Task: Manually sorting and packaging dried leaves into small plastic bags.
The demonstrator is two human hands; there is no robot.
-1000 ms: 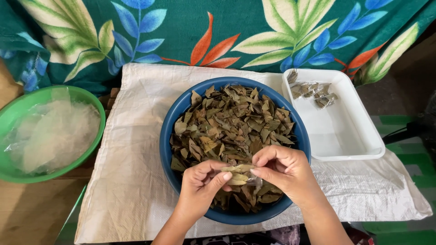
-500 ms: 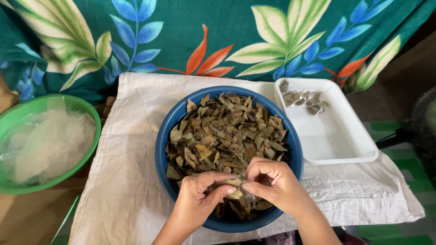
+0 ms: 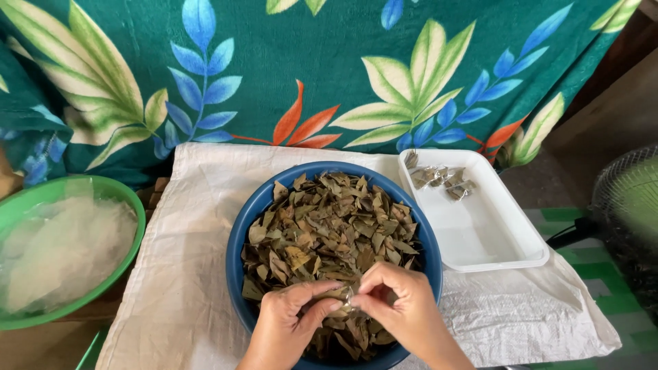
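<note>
A blue bowl [image 3: 241, 241] full of dried brown-green leaves [image 3: 327, 226] stands on a white woven cloth [image 3: 188, 274]. My left hand [image 3: 291, 322] and my right hand [image 3: 397, 305] meet over the bowl's near side. Their fingertips pinch together on a small clear packet with leaves [image 3: 346, 296], mostly hidden by the fingers. Both hands rest just above the leaf pile.
A white rectangular tray [image 3: 504, 236] to the right holds a few small filled clear packets [image 3: 442, 179] at its far end. A green bowl [image 3: 103, 288] with clear plastic bags sits at left. A teal leaf-patterned fabric [image 3: 329, 75] hangs behind. A fan grille [image 3: 627, 212] is at right.
My fingers have closed tighter together on the small packet over the bowl's near side. The camera view shifted slightly; bowl and tray have not moved.
</note>
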